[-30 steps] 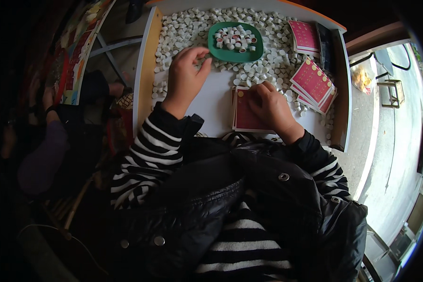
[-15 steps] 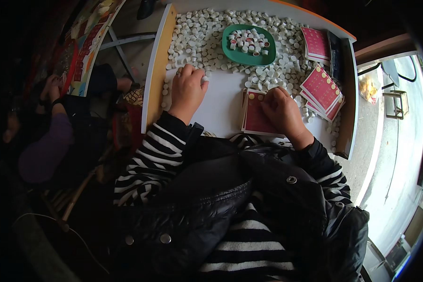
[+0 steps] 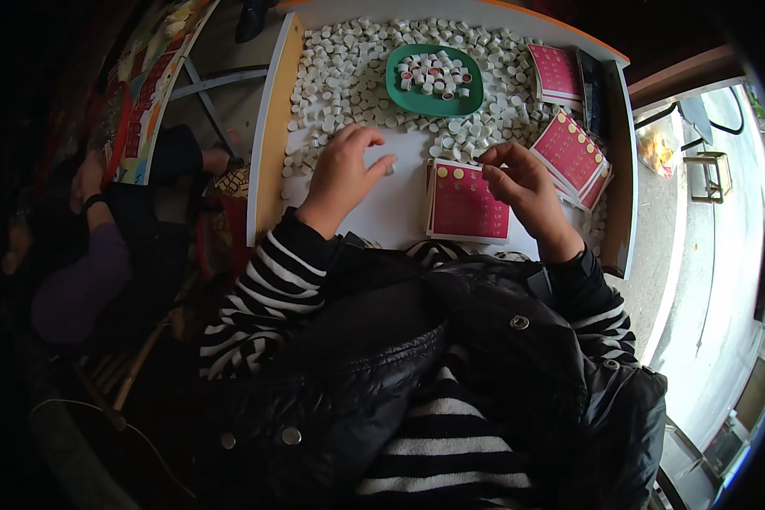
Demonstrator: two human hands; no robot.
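My left hand (image 3: 342, 180) is raised over the white tabletop, left of the red card. Its fingers and thumb are apart, and a small pale patch shows on the thumb tip. My right hand (image 3: 529, 194) hovers at the upper right corner of the red card (image 3: 469, 208), thumb and fingers curled together. Whatever they pinch, if anything, is too small to make out. That card lies on a stack in front of me and bears three round yellow dots along its top. Many small white caps (image 3: 348, 81) are spread behind my hands.
Within the caps stands a green tray (image 3: 404, 100) holding more caps, some with red faces. To the right lie fanned red cards (image 3: 568, 153) and another red stack (image 3: 557, 72) beside a dark object (image 3: 593, 93). Raised walls edge the table. Another person's arm (image 3: 85, 272) is at left.
My right hand has lifted off the card toward its upper right, uncovering the card's face and a third dot. My left thumb has spread away from the fingers. The view has shifted slightly.
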